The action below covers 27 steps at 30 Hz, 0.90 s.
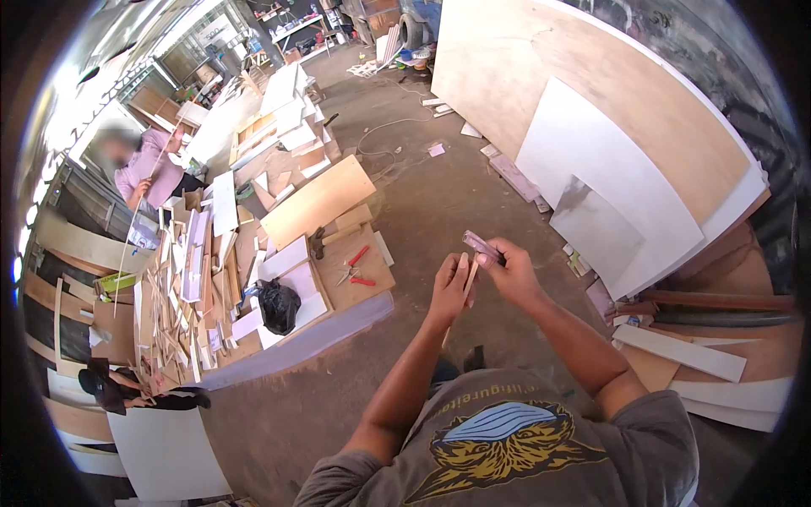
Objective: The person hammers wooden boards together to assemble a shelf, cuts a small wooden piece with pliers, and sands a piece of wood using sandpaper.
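Note:
My left hand [452, 287] is closed around a thin wooden strip [470, 281] that slants down toward my body. Just to its right, my right hand [514, 275] grips a small pinkish, translucent tool [481, 246] with a dark part near the fingers. The tool is close to the strip's upper end; whether they touch is hard to tell. Red-handled pliers [358, 256] lie on the workbench [338, 291] to the left, near a black plastic bag [279, 306].
Wood offcuts [165, 317] crowd the bench on the left. Large panels [608, 160] lean at the right wall. A person in a pink shirt [156, 169] holds a long thin strip beyond the bench. A cable [367, 139] lies on the floor.

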Tool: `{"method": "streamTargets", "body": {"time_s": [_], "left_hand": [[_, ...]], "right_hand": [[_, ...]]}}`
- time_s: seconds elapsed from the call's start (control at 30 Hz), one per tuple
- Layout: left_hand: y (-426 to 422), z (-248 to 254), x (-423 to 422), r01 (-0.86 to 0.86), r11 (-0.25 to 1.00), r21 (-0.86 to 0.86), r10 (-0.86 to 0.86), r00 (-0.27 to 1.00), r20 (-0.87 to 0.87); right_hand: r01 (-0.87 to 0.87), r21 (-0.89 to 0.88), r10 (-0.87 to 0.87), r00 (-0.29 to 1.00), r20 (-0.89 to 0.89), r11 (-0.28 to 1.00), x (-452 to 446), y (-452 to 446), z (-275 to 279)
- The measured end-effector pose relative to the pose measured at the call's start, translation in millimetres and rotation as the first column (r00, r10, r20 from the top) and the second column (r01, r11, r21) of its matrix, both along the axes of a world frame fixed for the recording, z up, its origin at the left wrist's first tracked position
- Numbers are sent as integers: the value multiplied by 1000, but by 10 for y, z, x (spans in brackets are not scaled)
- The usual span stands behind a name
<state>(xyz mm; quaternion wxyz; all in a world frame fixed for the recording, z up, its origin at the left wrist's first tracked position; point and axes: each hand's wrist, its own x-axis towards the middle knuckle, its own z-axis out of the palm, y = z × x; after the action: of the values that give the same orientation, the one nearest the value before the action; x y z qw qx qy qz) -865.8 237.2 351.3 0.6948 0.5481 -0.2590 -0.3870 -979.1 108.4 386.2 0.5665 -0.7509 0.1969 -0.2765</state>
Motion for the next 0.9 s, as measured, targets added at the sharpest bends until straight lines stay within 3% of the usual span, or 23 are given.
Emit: {"method": "streamTargets", "body": {"time_s": [0.2, 0.33, 0.47, 0.57, 0.67, 0.77, 0.9], "left_hand": [[-415, -57, 66, 118, 988, 104, -124, 991, 59], [-745, -253, 234, 72, 995, 66, -72, 997, -9], [-1189, -304, 582, 55, 996, 74, -60, 996, 69], [-1656, -295, 867, 19, 998, 52, -23, 998, 62], [-2058, -351, 1118, 3, 1000, 16, -4, 999, 44], [-2400, -380, 1321, 9, 1000, -29, -8, 1000, 20], [-2765, -396, 1527, 2, 999, -46, 0, 999, 47]], "right_hand": [[129, -35, -130, 991, -32, 991, 15, -495, -294], [129, -15, -130, 988, -83, 991, 189, -788, -361], [84, -15, -85, 992, -94, 996, 513, -1152, -299], [93, -65, -91, 995, 30, 994, 791, -1501, -210], [-7, -63, 1, 995, -97, 998, 990, -1941, 29], [7, -159, -38, 980, -196, 987, 1152, -2402, -16], [45, -136, -64, 989, -136, 990, 1372, -2722, -30]]}}
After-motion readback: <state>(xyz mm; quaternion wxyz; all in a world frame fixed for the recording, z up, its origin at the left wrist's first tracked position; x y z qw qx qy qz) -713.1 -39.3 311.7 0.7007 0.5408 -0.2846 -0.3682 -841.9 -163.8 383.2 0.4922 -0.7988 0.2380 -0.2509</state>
